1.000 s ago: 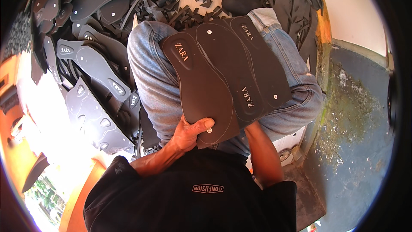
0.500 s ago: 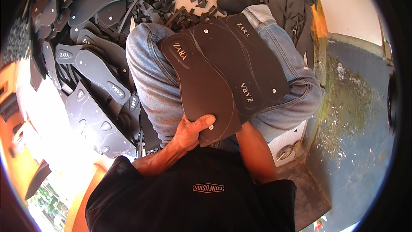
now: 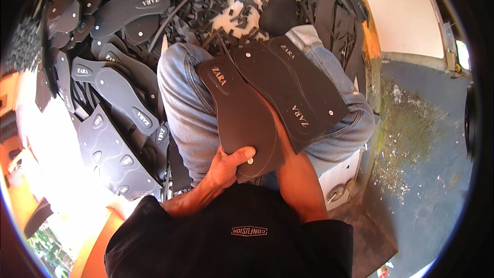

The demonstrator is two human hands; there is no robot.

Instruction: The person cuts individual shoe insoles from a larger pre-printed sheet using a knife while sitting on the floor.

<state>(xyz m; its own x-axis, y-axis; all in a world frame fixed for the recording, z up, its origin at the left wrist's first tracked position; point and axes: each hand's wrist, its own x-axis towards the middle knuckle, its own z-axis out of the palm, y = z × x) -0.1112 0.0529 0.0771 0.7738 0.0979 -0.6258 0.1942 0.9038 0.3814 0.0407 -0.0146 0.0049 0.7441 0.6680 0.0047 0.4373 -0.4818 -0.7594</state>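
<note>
Across my lap lies a dark foam sheet (image 3: 309, 92) with outlines of shoe soles pressed into it, pale lettering and small white dots. A sole-shaped piece (image 3: 244, 108) lies to its left, split from it by a gap along a curved edge. My left hand (image 3: 226, 167) grips the near end of this piece, thumb on top beside a white dot and fingers underneath. My right hand (image 3: 276, 126) reaches up beneath the foam, with skin showing through the gap; its fingers are hidden. A thin dark pointed tip (image 3: 225, 46) sticks out at the far end of the gap.
Loose cut soles (image 3: 116, 82) are heaped at my left, near an uncut foam sheet (image 3: 116, 154). Dark offcuts (image 3: 206, 20) cover the floor ahead, around my foot (image 3: 280, 7). A pale wall (image 3: 404, 10) and a stained blue-grey floor (image 3: 427, 123) are at the right.
The gap between the sole-shaped piece and the sheet has widened, and my right hand has pushed farther forward beneath it. My left hand keeps its hold. The view has shifted slightly.
</note>
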